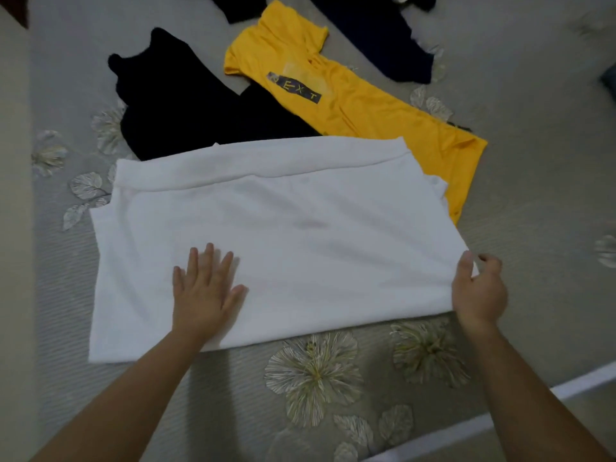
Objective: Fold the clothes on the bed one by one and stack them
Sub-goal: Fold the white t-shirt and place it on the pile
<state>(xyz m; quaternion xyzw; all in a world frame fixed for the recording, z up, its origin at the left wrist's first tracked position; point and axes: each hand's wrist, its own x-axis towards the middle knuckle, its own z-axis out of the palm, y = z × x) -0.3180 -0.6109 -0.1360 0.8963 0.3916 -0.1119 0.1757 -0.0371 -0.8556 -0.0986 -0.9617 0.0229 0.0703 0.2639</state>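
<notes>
The white garment (266,235) lies spread flat across the near part of the bed (533,195), right in front of me, with a folded band of cloth running along its far edge. My left hand (205,291) rests palm down on its near left part, fingers spread wide and flat against the fabric, gripping nothing. My right hand (480,288) is at the garment's near right corner, thumb and fingers closed in a pinch on the edge of the cloth, so the corner is gathered slightly under my grip.

Just beyond the white garment, touching its far edge, lies a black garment (186,105) to the left, dark enough that I cannot make out its folds. Beside it to the right is a yellow t-shirt (366,108) lying diagonally, with a dark printed label on its chest; its lower end passes under the white garment's far right corner. Further back, at the top of the view, a dark navy garment (376,35) lies partly cut off by the edge of the frame.

The bed cover is grey-beige, with pale flower and leaf patterns (313,375) near my forearms and along the left side.
</notes>
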